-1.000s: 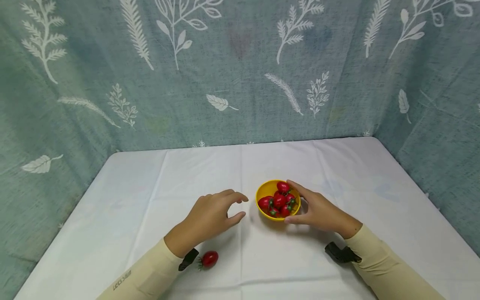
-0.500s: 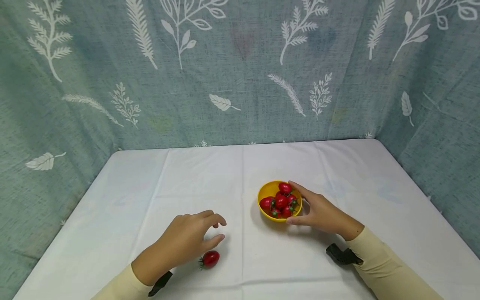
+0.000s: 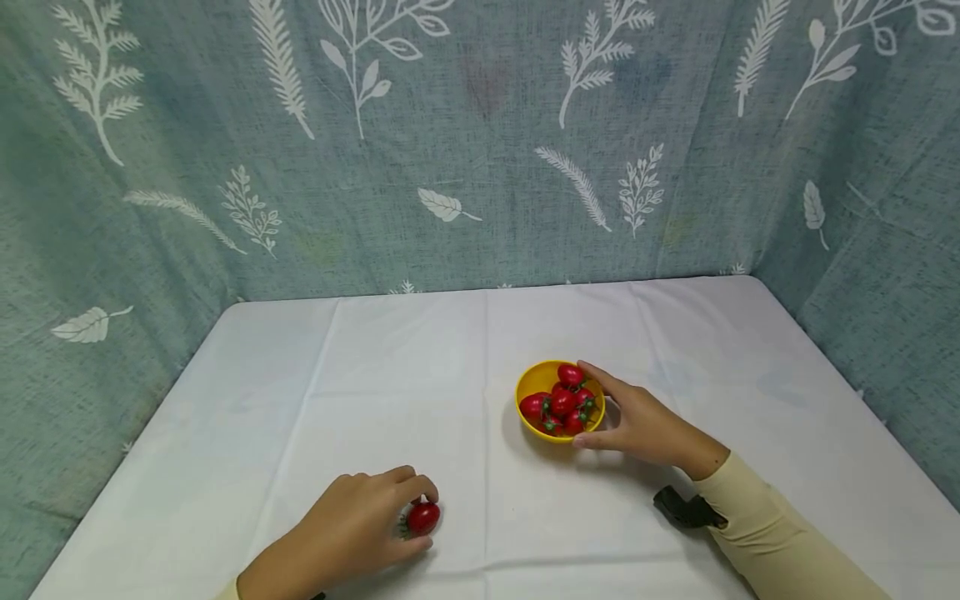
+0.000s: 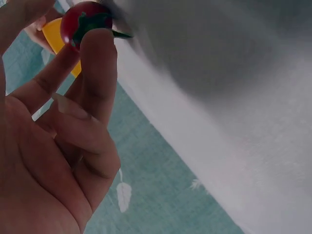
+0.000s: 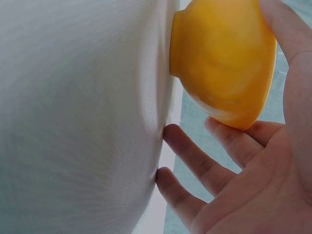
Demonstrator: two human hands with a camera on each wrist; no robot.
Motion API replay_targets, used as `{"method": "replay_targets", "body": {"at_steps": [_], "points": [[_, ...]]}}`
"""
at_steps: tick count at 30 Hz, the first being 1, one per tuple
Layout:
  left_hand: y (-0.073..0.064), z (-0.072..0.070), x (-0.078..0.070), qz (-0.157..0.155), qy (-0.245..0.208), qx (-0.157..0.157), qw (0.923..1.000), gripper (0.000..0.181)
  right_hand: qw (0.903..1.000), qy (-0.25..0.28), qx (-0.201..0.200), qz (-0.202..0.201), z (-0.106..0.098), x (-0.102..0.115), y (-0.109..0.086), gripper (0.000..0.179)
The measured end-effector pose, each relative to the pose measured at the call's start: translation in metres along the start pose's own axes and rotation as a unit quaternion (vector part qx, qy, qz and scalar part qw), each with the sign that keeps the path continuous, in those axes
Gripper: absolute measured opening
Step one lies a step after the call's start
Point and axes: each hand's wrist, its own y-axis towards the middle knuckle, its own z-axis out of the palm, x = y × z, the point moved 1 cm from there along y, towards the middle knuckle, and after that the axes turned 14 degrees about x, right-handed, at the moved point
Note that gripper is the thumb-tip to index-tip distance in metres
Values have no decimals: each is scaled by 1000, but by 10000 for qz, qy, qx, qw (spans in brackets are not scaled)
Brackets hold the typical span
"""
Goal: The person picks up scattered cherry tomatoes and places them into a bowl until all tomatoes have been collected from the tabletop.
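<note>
A red cherry tomato (image 3: 423,518) with a green calyx lies on the white cloth, near the front. My left hand (image 3: 352,521) curls its fingers round it, index finger at the far side and thumb at the near side. In the left wrist view, the fingertips overlap the tomato (image 4: 87,24). My right hand (image 3: 637,421) grips the right side of a yellow bowl (image 3: 531,379), thumb and fingers spread along its rim. Several cherry tomatoes (image 3: 562,403) lie inside. In the right wrist view, the bowl (image 5: 224,58) stands on its foot and two fingertips rest on the cloth.
A white cloth (image 3: 390,358) with fold creases covers the table. Green-grey curtains (image 3: 480,208) with white leaf prints hang behind it and along both sides. A black strap (image 3: 686,508) sits under the right sleeve.
My left hand has drawn back from near the bowl toward the front left and come down round the loose cherry tomato. My right hand stays at the bowl.
</note>
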Motion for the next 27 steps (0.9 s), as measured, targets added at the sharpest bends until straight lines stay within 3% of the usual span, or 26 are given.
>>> {"method": "replay_targets", "body": {"at_steps": [17,22,27], "points": [[-1,3,3,174,-73,-159,9997,26,10000,37,-2,26,1,-2,1,106],[4,-5,2,104,168,-252,9995,25,10000,37,8,35,1,-3,2,106],[20,-19,-2,117,360,-332,9987,28,10000,40,16,33,1,-2,1,106]]}}
